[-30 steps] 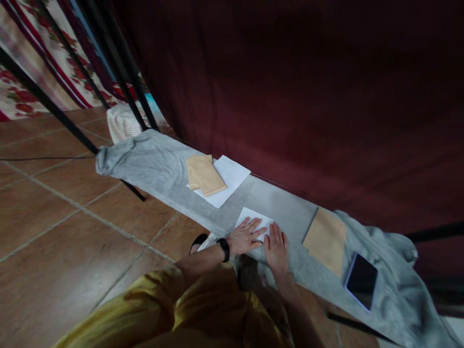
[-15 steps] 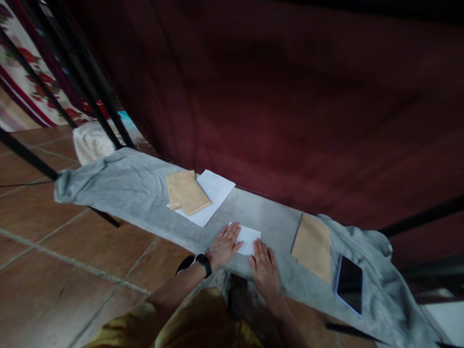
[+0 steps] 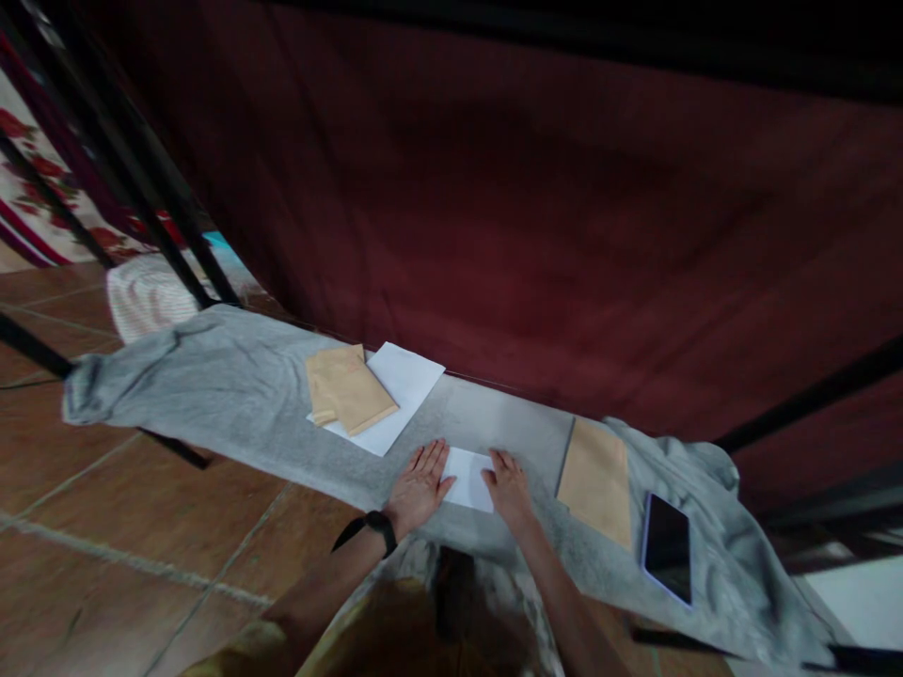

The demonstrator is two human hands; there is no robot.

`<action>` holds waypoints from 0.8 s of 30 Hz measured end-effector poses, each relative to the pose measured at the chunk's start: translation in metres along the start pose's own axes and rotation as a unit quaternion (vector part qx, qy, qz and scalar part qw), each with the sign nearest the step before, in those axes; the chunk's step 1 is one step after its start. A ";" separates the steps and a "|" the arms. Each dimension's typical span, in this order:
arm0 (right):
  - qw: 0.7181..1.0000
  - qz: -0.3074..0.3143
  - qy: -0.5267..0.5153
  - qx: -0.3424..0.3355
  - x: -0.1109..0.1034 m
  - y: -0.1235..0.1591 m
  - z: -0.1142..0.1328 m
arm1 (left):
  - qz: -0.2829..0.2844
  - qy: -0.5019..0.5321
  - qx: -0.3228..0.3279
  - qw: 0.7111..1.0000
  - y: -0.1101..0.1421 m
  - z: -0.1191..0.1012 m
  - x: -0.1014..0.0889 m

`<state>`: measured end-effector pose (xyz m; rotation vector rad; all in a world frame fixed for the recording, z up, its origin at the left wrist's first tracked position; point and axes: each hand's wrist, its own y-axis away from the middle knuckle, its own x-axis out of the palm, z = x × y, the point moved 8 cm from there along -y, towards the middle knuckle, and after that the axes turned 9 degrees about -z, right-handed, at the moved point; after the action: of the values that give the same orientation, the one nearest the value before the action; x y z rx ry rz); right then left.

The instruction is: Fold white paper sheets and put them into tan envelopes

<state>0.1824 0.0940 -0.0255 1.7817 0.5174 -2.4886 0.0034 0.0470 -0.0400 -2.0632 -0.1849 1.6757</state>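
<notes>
A small white folded sheet of paper [image 3: 467, 478] lies flat on the grey cloth between my two hands. My left hand [image 3: 418, 484] rests flat over its left edge, fingers stretched out and pointing away from me. At its right edge is my right hand [image 3: 509, 484], with the fingers extended and the thumb near the paper. Up and to the left, brown paper envelopes [image 3: 353, 387] lie overlapping on larger white sheets [image 3: 410, 376]. To the right of my right hand lies another brown envelope [image 3: 598, 480].
The grey cloth [image 3: 232, 395] covers a long narrow bench and is bunched at both ends. A phone [image 3: 667, 548] lies near the right end. A dark red curtain [image 3: 494, 216] hangs along the far side. Black metal bars [image 3: 162, 197] stand at the left.
My right hand has moved up along the paper's right edge, its fingers more bent at the tips. My left hand stays flat on the left side. The view has shifted slightly.
</notes>
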 end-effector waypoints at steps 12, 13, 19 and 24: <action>0.998 0.032 -0.041 -0.018 -0.001 -0.041 0.004 | -0.033 0.047 -0.047 0.997 0.001 0.006 -0.016; 0.998 0.024 -0.050 -0.025 -0.007 -0.042 0.006 | -0.048 0.050 -0.056 0.996 -0.002 0.009 -0.022; 0.990 -0.052 -0.114 -0.067 -0.059 -0.042 0.008 | -0.121 0.070 -0.028 0.990 -0.048 0.003 -0.080; 0.972 -0.080 -0.197 -0.102 -0.061 0.004 0.000 | -0.036 0.053 0.080 0.995 -0.035 -0.025 -0.070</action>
<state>0.2037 0.0804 0.0298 1.1736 0.8747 -2.6770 0.0167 0.0434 0.0406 -1.9955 -0.0864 1.4845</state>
